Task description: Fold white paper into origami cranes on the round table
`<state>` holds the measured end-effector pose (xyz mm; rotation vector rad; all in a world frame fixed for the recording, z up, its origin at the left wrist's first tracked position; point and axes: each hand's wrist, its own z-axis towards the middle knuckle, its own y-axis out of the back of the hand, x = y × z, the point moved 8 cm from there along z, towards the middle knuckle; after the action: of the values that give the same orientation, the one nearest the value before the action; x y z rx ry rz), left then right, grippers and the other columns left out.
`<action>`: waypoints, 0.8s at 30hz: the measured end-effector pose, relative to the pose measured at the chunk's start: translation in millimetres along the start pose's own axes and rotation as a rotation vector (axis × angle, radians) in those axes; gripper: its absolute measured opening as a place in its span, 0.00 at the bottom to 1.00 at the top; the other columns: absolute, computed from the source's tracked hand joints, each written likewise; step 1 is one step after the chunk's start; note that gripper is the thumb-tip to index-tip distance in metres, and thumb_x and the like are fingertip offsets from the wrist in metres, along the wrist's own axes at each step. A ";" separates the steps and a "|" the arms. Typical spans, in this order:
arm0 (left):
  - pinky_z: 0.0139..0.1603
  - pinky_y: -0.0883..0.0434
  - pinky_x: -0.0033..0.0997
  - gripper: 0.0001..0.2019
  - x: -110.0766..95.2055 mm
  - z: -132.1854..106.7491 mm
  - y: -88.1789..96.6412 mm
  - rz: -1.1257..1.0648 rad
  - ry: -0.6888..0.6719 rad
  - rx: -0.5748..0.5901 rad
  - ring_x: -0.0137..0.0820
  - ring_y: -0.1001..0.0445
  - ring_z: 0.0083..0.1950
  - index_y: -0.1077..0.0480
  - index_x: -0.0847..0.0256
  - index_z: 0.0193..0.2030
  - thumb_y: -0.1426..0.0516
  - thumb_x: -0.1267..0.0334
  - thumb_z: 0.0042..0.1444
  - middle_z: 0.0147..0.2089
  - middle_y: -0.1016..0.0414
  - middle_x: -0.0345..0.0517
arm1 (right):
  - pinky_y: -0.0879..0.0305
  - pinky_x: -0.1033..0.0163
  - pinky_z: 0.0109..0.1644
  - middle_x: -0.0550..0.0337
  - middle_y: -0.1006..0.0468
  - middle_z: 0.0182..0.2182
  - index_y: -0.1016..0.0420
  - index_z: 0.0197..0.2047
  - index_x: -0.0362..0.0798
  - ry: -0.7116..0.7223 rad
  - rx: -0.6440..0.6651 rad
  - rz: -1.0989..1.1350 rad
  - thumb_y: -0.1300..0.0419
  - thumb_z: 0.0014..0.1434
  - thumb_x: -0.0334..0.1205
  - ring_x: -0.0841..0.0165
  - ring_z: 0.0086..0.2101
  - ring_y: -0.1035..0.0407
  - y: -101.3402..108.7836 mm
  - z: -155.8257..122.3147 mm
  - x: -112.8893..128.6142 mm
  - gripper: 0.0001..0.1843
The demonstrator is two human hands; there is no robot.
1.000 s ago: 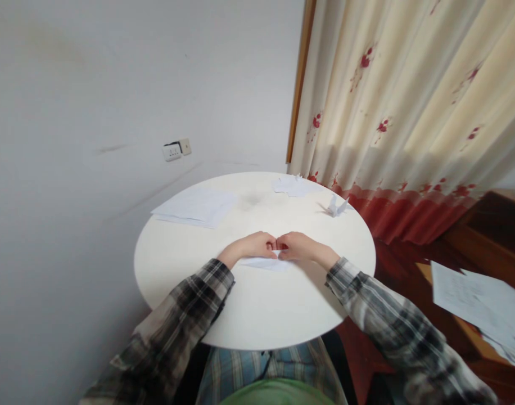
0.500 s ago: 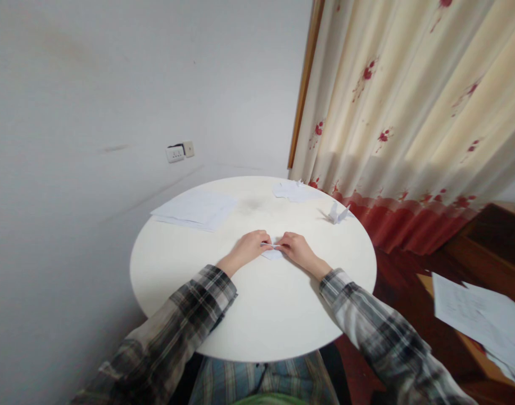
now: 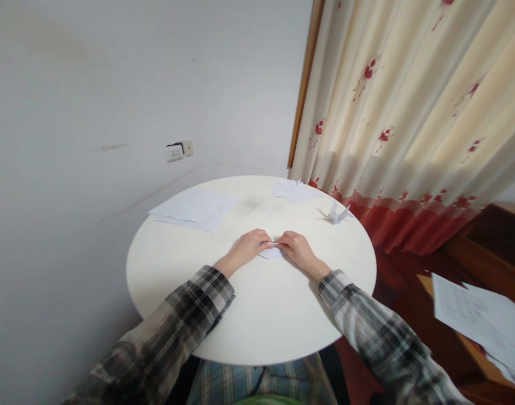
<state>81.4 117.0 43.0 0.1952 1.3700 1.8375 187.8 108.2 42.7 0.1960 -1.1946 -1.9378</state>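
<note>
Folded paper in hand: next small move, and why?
Probably press the fold flat: the left hand and right hand grip the folded paper from opposite sides, and a thin edge seems lifted between them, with more paper showing on the near side.

The left forearm and the right forearm are stretched forward and angled inward, each covered by a long sleeve of black, grey and white plaid cloth. The bare left hand and the bare right hand are held close together, fingertips nearly meeting. On each, the fingers are curled and the thumb is drawn against them in a pinch. The backs of both hands are turned mostly upward.
</note>
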 end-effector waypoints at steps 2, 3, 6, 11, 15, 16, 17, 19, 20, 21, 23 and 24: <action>0.41 0.36 0.27 0.10 2.8 0.4 -0.2 0.016 0.018 0.001 0.30 0.32 0.40 0.28 0.60 0.34 0.48 0.58 0.56 0.35 0.28 0.43 | 0.40 0.68 0.35 0.58 0.27 0.27 0.24 0.35 0.47 -0.022 0.001 0.032 0.46 0.57 0.40 0.72 0.30 0.34 -1.0 0.2 -1.1 0.10; 0.41 0.36 0.27 0.11 4.5 0.5 0.5 0.028 0.031 -0.008 0.30 0.32 0.39 0.28 0.60 0.34 0.48 0.58 0.56 0.34 0.28 0.43 | 0.40 0.68 0.35 0.58 0.27 0.28 0.24 0.36 0.47 -0.040 -0.007 0.048 0.45 0.57 0.40 0.71 0.30 0.34 -1.0 0.4 -2.7 0.10; 0.40 0.37 0.28 0.11 9.4 0.2 4.1 0.065 0.068 -0.058 0.30 0.32 0.39 0.28 0.60 0.33 0.48 0.58 0.56 0.34 0.28 0.43 | 0.40 0.68 0.37 0.57 0.25 0.31 0.25 0.38 0.47 -0.098 -0.042 0.071 0.46 0.58 0.37 0.71 0.32 0.32 0.4 1.0 -8.7 0.09; 0.42 0.36 0.28 0.11 9.3 -0.3 5.9 0.028 0.075 -0.109 0.30 0.32 0.41 0.28 0.59 0.35 0.49 0.58 0.56 0.36 0.28 0.42 | 0.40 0.67 0.37 0.58 0.25 0.29 0.24 0.35 0.47 -0.158 -0.086 -0.014 0.47 0.56 0.30 0.70 0.32 0.32 6.8 1.2 -13.6 0.10; 0.45 0.36 0.28 0.12 7.5 0.3 2.4 -0.007 0.046 -0.090 0.30 0.32 0.43 0.29 0.58 0.39 0.51 0.57 0.58 0.38 0.28 0.41 | 0.40 0.67 0.37 0.58 0.25 0.30 0.24 0.36 0.49 -0.161 -0.083 -0.045 0.47 0.55 0.30 0.69 0.32 0.32 6.9 0.3 -13.3 0.10; 0.45 0.36 0.28 0.13 8.6 0.5 1.6 0.002 0.049 -0.085 0.30 0.32 0.43 0.29 0.58 0.39 0.52 0.57 0.58 0.38 0.28 0.42 | 0.40 0.67 0.37 0.58 0.25 0.30 0.24 0.36 0.49 -0.171 -0.088 -0.045 0.47 0.55 0.30 0.69 0.33 0.32 6.7 -0.1 -14.9 0.11; 0.45 0.36 0.29 0.13 10.5 0.6 1.1 0.015 0.055 -0.084 0.30 0.32 0.43 0.29 0.58 0.39 0.52 0.57 0.58 0.38 0.27 0.42 | 0.40 0.67 0.37 0.58 0.25 0.30 0.24 0.36 0.49 -0.187 -0.096 -0.046 0.47 0.56 0.30 0.69 0.33 0.32 6.8 -0.7 -17.4 0.11; 0.46 0.36 0.29 0.13 15.3 0.8 0.5 0.042 0.074 -0.085 0.31 0.32 0.43 0.29 0.58 0.39 0.52 0.58 0.58 0.38 0.27 0.43 | 0.40 0.67 0.37 0.58 0.24 0.30 0.24 0.35 0.49 -0.229 -0.114 -0.057 0.47 0.55 0.30 0.69 0.33 0.32 7.3 -1.9 -24.0 0.11; 0.45 0.36 0.29 0.13 17.7 0.8 0.2 0.054 0.083 -0.084 0.31 0.32 0.43 0.29 0.58 0.39 0.52 0.58 0.58 0.39 0.27 0.43 | 0.40 0.66 0.38 0.57 0.24 0.30 0.24 0.35 0.49 -0.245 -0.115 -0.063 0.47 0.55 0.30 0.68 0.33 0.32 7.2 -2.2 -26.9 0.11; 0.45 0.36 0.30 0.12 19.9 0.7 -0.2 0.062 0.092 -0.083 0.31 0.32 0.43 0.29 0.58 0.39 0.52 0.58 0.58 0.39 0.27 0.43 | 0.40 0.65 0.38 0.57 0.24 0.31 0.24 0.35 0.48 -0.253 -0.115 -0.066 0.47 0.55 0.30 0.68 0.33 0.32 7.2 -2.3 -28.9 0.10; 0.45 0.36 0.30 0.12 22.7 0.6 -1.4 0.071 0.101 -0.075 0.31 0.31 0.43 0.29 0.59 0.39 0.51 0.59 0.58 0.39 0.27 0.43 | 0.40 0.63 0.41 0.56 0.23 0.32 0.25 0.36 0.47 -0.248 -0.125 -0.059 0.46 0.54 0.31 0.66 0.35 0.32 8.2 -1.9 -30.2 0.09; 0.45 0.36 0.30 0.12 23.3 0.5 -2.1 0.072 0.102 -0.070 0.31 0.31 0.43 0.29 0.59 0.39 0.51 0.59 0.58 0.39 0.27 0.43 | 0.40 0.62 0.42 0.56 0.23 0.33 0.25 0.37 0.46 -0.240 -0.137 -0.049 0.45 0.54 0.32 0.66 0.36 0.32 9.2 -1.7 -29.7 0.09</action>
<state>67.4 133.3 33.7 0.1174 1.3812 1.9758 213.0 126.5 41.0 -0.0823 -1.2127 -2.1224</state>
